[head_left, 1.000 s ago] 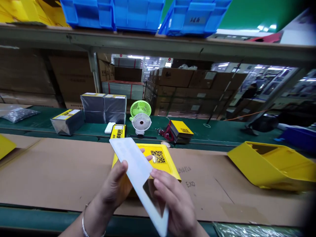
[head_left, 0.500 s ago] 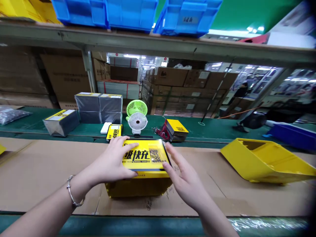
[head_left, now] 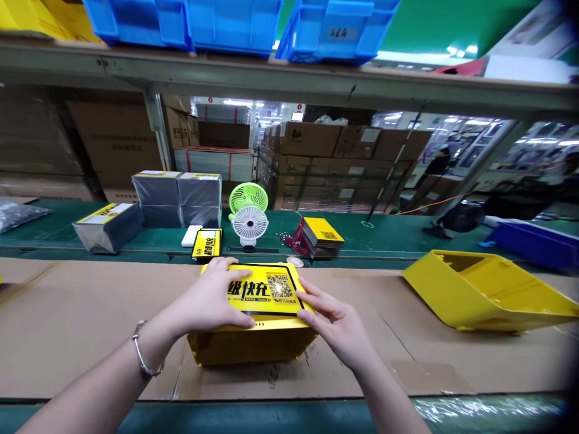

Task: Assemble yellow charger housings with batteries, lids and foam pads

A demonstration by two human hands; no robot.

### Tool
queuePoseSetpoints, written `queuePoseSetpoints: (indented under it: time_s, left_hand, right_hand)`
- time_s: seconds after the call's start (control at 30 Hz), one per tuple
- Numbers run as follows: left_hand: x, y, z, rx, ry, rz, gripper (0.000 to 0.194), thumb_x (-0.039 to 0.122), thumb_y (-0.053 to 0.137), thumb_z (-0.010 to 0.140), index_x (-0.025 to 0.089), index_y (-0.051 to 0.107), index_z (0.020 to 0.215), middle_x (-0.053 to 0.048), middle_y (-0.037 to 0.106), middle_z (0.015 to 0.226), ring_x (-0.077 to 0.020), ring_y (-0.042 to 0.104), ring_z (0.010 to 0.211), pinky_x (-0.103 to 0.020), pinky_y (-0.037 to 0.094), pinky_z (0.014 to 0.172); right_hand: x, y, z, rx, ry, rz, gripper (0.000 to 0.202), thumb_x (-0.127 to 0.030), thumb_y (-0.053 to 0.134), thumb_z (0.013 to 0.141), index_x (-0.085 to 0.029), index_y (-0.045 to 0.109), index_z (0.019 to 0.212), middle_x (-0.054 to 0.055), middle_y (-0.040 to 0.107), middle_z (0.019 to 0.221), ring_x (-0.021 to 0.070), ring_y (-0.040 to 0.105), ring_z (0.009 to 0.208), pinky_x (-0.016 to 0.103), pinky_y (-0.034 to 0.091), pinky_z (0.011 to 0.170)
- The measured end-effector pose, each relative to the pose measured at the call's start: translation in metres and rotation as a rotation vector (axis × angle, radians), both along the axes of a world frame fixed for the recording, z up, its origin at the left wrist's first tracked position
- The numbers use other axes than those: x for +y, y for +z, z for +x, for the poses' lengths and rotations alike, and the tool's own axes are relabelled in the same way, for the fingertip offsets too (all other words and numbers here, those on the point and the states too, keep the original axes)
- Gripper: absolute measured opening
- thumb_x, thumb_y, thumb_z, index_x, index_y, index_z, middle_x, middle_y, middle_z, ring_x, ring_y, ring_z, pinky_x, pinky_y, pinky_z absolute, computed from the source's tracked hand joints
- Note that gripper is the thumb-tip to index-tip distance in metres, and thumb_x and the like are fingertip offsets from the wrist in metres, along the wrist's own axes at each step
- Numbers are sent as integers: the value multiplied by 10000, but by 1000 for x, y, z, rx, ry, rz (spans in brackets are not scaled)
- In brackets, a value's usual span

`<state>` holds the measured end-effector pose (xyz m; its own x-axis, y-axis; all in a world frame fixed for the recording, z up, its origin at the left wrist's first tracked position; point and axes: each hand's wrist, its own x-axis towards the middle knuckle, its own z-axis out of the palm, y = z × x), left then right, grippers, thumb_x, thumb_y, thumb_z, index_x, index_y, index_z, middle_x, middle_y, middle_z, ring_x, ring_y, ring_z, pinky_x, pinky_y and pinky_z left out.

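Observation:
A yellow printed panel [head_left: 257,290] with a black border, large black characters and a QR code lies on top of a yellow plastic housing [head_left: 253,349]. The housing stands on cardboard in front of me, its dark hollow side facing me. My left hand [head_left: 215,295] grips the panel's left part, fingers over the top and thumb along the near edge. At the right end, my right hand [head_left: 332,319] has its thumb on the near corner and its fingers at the side edge. Its hold is partly hidden.
Another yellow housing [head_left: 488,295] lies on the right. Behind are a white fan [head_left: 249,224], a green fan [head_left: 248,196], a stack of yellow panels [head_left: 322,237], red wires [head_left: 298,238] and wrapped blocks [head_left: 108,229]. Blue bins [head_left: 235,24] sit on the overhead shelf.
The panel has moved slightly left and now sits within the housing's top, whose yellow rim shows at its right end. My right fingers have drawn in to that edge.

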<state>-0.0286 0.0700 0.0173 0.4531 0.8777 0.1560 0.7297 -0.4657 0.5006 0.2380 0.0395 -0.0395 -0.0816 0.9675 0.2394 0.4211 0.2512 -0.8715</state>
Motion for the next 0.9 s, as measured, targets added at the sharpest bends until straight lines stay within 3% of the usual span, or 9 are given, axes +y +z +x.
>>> queuePoseSetpoints:
  time_s: [0.1, 0.2, 0.27, 0.37, 0.5, 0.63, 0.7, 0.77, 0.9]
  left_hand:
    - [2, 0, 1, 46, -52, 25, 910, 696, 658, 454, 292, 491, 1252, -100, 363, 1380, -364, 280, 1275, -538, 286, 1006]
    - [2, -8, -5, 99, -80, 64, 881, 709, 583, 564, 299, 395, 1321, -95, 306, 1440, -352, 221, 1318, -590, 128, 1050]
    - [-1, -16, -16, 104, -87, 61, 833, 671, 517, 674, 298, 274, 1378, -80, 224, 1477, -316, 164, 1348, -574, 35, 1070]
    - [-7, -25, -40, 58, -62, 2, 791, 596, 464, 769, 290, 121, 1413, -55, 110, 1498, -267, 86, 1368, -499, 76, 1099]
    - [-14, -28, -58, 46, 8, -66, 760, 564, 431, 805, 303, 60, 1415, -18, 57, 1501, -245, 46, 1369, -461, 111, 1108]
    - [-15, -25, -39, 119, 84, -6, 767, 606, 384, 802, 240, 113, 1419, -39, 70, 1498, -259, 30, 1368, -458, 105, 1110]
    - [-14, -23, -19, 165, 85, 51, 769, 624, 345, 805, 197, 155, 1416, -72, 103, 1492, -270, 37, 1367, -474, 87, 1106]
    - [-13, -21, 1, 200, 32, 89, 748, 624, 298, 819, 181, 184, 1411, -91, 129, 1484, -276, 53, 1366, -501, 59, 1099]
    - [-7, -18, 16, 200, -100, 89, 766, 639, 302, 810, 201, 133, 1416, -89, 129, 1480, -266, 83, 1365, -501, 88, 1095]
  right_hand:
    - [-1, 5, 1, -16, 13, -33, 392, -409, 654, 728, -239, 641, 1081, 66, 454, 1342, 264, 422, 1231, 462, 326, 1051]
    - [1, 16, 4, -109, 50, -38, 439, -412, 653, 727, -249, 606, 1132, 57, 424, 1368, 257, 384, 1259, 469, 309, 1059]
    - [6, 24, 7, -160, 114, -33, 601, -412, 681, 699, -269, 495, 1252, 50, 342, 1419, 253, 314, 1300, 470, 287, 1069]
    - [21, 30, 14, -170, 254, -71, 891, -409, 748, 614, -290, 293, 1370, 56, 224, 1469, 257, 247, 1328, 467, 269, 1072]
    - [55, 29, 14, -73, 322, -159, 883, -421, 734, 623, -263, 294, 1372, 98, 369, 1395, 250, 489, 1158, 426, 455, 925]
    - [84, 29, -9, -265, 75, -58, 414, -454, 529, 805, -166, 621, 1089, 100, 619, 1057, 219, 608, 904, 383, 495, 804]
    - [84, 31, -28, -491, -29, 50, 421, -448, 389, 878, -153, 676, 972, 120, 635, 1001, 241, 590, 938, 407, 451, 854]
    - [73, 33, -48, -676, -16, 165, 465, -448, 321, 900, -158, 624, 1101, 139, 599, 1124, 275, 517, 1087, 447, 370, 954]
    - [42, 38, -66, -814, 301, 261, 647, -545, 319, 875, -171, 259, 1400, 79, 244, 1461, 246, 170, 1353, 433, 171, 1100]
